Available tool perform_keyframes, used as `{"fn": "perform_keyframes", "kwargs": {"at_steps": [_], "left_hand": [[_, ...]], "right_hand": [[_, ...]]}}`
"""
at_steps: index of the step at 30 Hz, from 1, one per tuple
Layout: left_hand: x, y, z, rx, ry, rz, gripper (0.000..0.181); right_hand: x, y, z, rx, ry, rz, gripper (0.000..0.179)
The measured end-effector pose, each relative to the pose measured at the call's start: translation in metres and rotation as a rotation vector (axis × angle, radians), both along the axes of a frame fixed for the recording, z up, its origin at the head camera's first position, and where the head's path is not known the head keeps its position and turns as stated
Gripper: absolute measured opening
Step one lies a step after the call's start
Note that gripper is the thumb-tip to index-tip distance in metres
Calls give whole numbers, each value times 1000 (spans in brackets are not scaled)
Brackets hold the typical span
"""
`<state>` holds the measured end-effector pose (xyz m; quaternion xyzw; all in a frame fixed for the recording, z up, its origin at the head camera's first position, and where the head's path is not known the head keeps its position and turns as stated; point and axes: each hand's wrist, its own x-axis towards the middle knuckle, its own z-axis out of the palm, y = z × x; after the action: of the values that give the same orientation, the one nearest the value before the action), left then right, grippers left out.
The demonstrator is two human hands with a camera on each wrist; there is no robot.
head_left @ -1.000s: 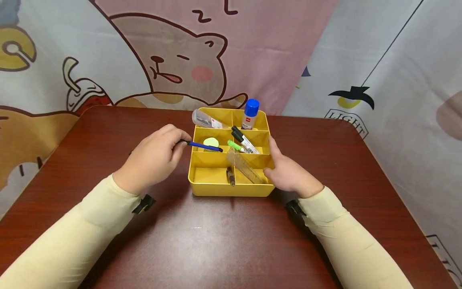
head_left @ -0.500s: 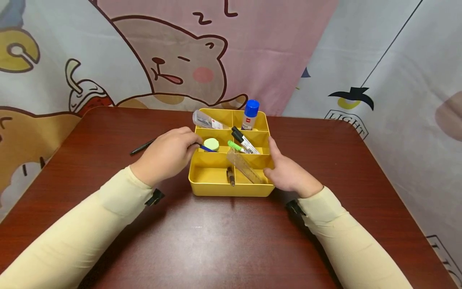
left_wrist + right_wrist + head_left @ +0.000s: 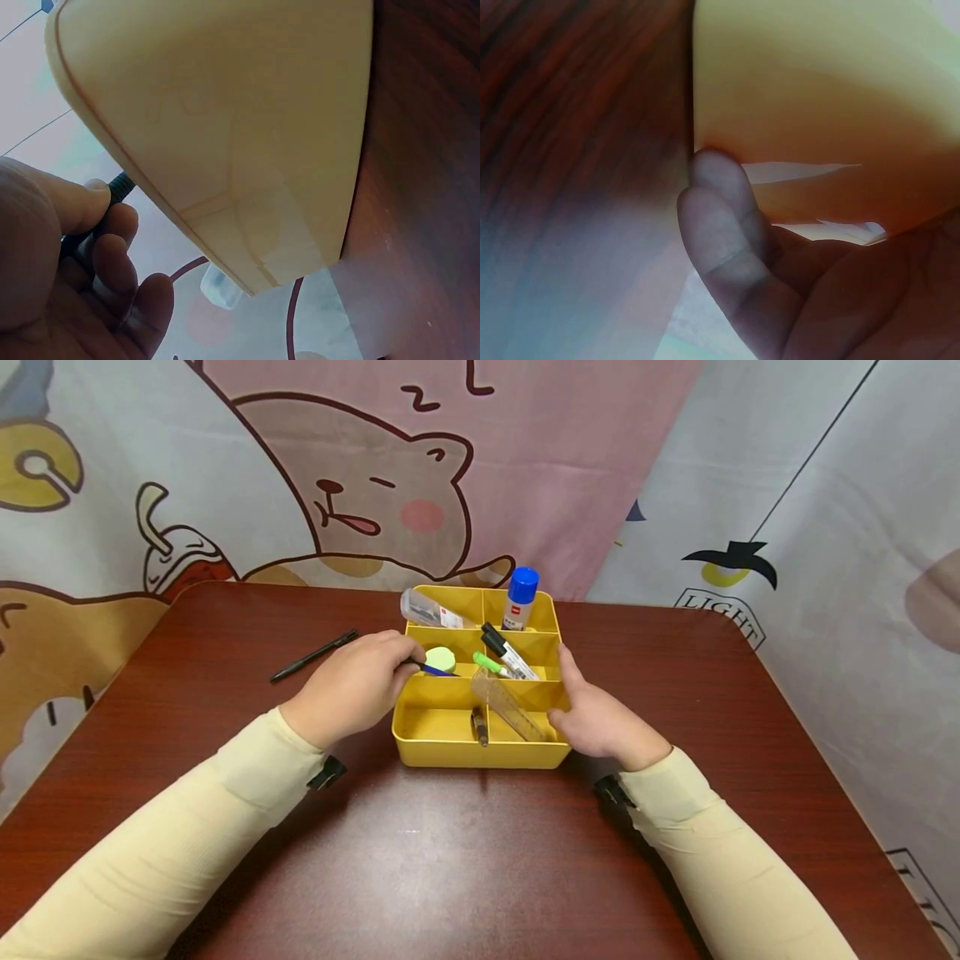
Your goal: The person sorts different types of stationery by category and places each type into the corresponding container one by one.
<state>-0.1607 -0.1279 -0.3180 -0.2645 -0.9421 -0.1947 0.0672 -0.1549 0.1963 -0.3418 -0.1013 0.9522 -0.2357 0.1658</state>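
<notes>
My left hand [image 3: 360, 681] pinches a thin blue pen [image 3: 438, 671] by its dark end, between thumb and fingers at the left rim of a yellow desk organizer [image 3: 480, 755]. The pen's blue part reaches over the left middle compartment, beside a pale green round thing [image 3: 440, 659]. In the left wrist view the pen's black ribbed end [image 3: 120, 187] shows at the rim. My right hand [image 3: 603, 718] holds the organizer's right wall, thumb over the rim and fingers along the outside. The right wrist view shows fingertips [image 3: 720, 176] against the outer wall, low near the table.
A black pen [image 3: 313, 656] lies on the table [image 3: 420, 877] to the left. In the organizer are a glue stick [image 3: 520, 598], a clear plastic case [image 3: 431, 608], a black-capped marker [image 3: 510, 652], a green highlighter [image 3: 491, 663], a clear ruler [image 3: 510, 706] and a small brown tube [image 3: 479, 727].
My left hand has moved right with the blue pen, bringing it lower over the left middle compartment. The black pen on the table has come into sight. The right hand stays put.
</notes>
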Motion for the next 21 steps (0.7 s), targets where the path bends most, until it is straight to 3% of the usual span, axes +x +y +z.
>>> {"fn": "perform_keyframes", "kwargs": {"at_steps": [21], "left_hand": [[8, -21, -1, 173, 19, 51, 15]], "right_hand": [[1, -1, 2, 5, -8, -4, 96]]}}
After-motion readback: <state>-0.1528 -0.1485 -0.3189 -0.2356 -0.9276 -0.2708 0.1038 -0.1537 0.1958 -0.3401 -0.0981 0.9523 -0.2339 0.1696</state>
